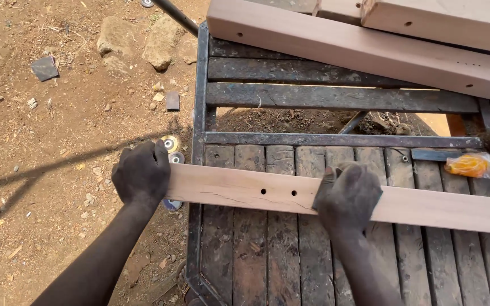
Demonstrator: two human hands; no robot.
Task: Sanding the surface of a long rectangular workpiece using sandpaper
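a long pale wooden plank [256, 192] is laid across the dark slatted tabletop [290, 255], running from past the left frame edge all the way out of view on the right. it's probably stiff and fairly solid, not something that flexes, and the sawn faces look dry and matte, so slipping shouldn't be much of a worry. a thin crack can be seen along the left stretch near the two drilled holes, so that part is likely the weak spot, and holds are better taken either side of it, which is pretty much where they are now. the left hand [141, 174] is wrapped shut over the plank's left end, just off the tabletop's edge, above the dirt ground [58, 141]. the right hand [347, 195] is clamped down over the plank right of the holes, fingers curled over the far edge. more pale drilled beams [370, 51] are stacked at the far side, well apart from the hands, and an orange plastic bag [474, 165] is sitting near the right edge. a few round discs [170, 143] are lying on the ground just beside the left hand.
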